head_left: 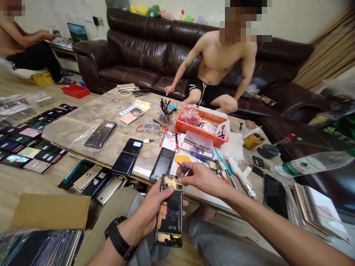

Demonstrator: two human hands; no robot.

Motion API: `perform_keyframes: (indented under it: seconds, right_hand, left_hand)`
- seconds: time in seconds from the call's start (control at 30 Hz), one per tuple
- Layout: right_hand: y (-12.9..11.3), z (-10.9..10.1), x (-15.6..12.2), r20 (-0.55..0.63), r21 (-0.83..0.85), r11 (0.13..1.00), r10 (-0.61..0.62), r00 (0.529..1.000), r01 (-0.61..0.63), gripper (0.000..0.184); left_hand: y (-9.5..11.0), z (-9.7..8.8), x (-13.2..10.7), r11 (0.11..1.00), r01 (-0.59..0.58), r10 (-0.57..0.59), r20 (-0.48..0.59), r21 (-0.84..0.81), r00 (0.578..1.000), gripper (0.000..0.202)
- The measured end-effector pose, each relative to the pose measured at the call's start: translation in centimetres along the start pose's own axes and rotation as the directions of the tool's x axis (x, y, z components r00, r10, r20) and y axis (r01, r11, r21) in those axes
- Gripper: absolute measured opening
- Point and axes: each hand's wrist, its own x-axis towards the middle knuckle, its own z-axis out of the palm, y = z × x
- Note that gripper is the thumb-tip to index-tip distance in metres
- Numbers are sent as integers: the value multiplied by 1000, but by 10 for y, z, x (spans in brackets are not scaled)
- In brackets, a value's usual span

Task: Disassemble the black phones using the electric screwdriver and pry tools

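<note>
- The left hand grips an opened phone; its thumb presses the face, and its fingers curl behind to the right edge.
- The right hand pinches a slim blue tool between its fingers, close over the phone's far end.
- The left wrist, wearing a black watch, comes from the near left; the right forearm slants in from the near right.
- The phone tilts at the near edge of the counter.
</note>
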Motion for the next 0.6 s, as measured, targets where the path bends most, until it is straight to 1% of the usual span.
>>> perform_keyframes:
  seconds: [0.2,0.33,0.47,0.53,0.6]
  right_hand:
    - [-5,1,-3,-49,-85,996,-38,998,33,13]
    - [-4,-3,-1,-86,-94,995,-38,996,30,12]
    - [3,-7,13,-172,-91,994,51,984,-68,13]
    - [7,-3,23,-196,-98,986,112,974,-133,13]
    - [8,7,32,-184,-109,975,169,968,-191,15]
  left_hand:
    - [-3,-1,1,1000,-11,10,-19,-14,1000,36]
    - [-2,-1,0,999,-23,22,-30,-24,999,37]
    - [4,-6,-2,1000,-1,1,-81,3,997,36]
    - [7,-11,-3,999,-41,40,-127,-7,991,36]
    - [12,-18,-5,995,-96,91,-184,-19,979,36]
